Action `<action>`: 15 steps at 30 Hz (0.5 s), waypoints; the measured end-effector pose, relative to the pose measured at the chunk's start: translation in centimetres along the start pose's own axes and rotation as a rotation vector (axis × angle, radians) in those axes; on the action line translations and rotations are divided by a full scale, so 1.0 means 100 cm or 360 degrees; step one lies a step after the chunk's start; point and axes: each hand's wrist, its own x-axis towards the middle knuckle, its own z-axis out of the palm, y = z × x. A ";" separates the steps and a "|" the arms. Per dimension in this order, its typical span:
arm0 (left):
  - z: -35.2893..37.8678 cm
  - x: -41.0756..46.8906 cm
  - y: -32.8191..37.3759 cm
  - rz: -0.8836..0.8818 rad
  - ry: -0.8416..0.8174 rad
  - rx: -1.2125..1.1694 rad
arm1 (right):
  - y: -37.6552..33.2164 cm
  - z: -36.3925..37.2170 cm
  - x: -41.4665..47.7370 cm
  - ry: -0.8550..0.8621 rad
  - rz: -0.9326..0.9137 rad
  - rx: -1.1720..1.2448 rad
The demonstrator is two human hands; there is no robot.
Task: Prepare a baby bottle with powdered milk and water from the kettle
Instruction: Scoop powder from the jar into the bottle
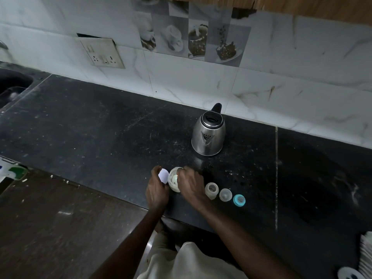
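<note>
Steadying the open powder tub (173, 183) on the tabletop (100, 125) with our left hand (157, 188), our right hand (190, 183) dips pinched fingers (179, 175) inside, the empty bottle (211, 190) upright just right.

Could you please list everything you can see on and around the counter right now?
kettle: one, steel with black lid, back of the counter
powder container: one, white, open, counter front
lid: one, white, in left hand
bottle: one, clear, open, right of container
cap: one, clear, right of bottle
ring: one, teal, rightmost
socket plate: one, cream, wall
left hand: holds lid
right hand: reaching into container
</note>
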 end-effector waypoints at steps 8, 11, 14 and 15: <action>0.012 -0.020 -0.010 0.0213 0.0057 -0.0060 | 0.001 -0.003 -0.006 0.0116 -0.0070 0.0055; 0.013 -0.020 -0.001 0.0458 0.0053 -0.0104 | 0.020 -0.022 -0.010 0.0319 0.0052 0.0160; 0.024 -0.019 0.021 0.0776 -0.0029 -0.0107 | 0.057 -0.042 -0.010 0.0445 0.0284 0.0365; 0.030 -0.020 0.029 0.0891 -0.0095 -0.0094 | 0.073 -0.048 -0.011 0.0440 0.0372 0.0417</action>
